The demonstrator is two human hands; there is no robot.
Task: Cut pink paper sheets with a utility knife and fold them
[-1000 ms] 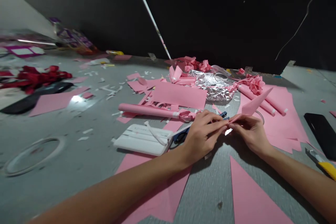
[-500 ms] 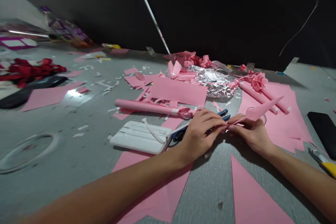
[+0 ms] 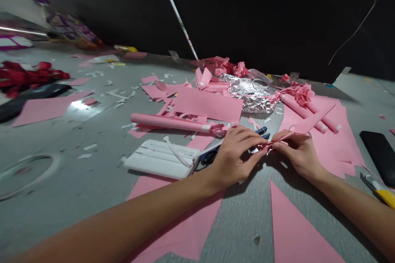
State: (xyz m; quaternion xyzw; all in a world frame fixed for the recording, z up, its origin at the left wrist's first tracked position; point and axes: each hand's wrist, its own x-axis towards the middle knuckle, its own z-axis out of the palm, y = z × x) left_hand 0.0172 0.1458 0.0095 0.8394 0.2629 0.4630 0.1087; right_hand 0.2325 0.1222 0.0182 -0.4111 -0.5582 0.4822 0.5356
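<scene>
Head view: right of the frame's centre, the left hand (image 3: 237, 154) and the right hand (image 3: 298, 152) are sitting close together, both pinching one narrow piece of pink paper (image 3: 314, 122) between thumb and fingers; its free end is slanting to the right, over the pink sheets (image 3: 335, 148). Judging by this grip, shaping the paper well is calling for a light, even pinch from both sides, with the fingertips staying near the gathered part so that the thin paper is not tearing, and the free end is not bending against the rolled tubes (image 3: 328, 121) behind it. The fingers are covering the gathered part, so whether it is folding around something cannot be told. Behind the left hand, a blue tool (image 3: 263, 132) is showing only in part, its kind hard to tell. At the right edge, a yellow-handled cutter (image 3: 385, 196) is running out of frame; at the far left, a red bundle (image 3: 31, 76) is blurring and being cut off.
</scene>
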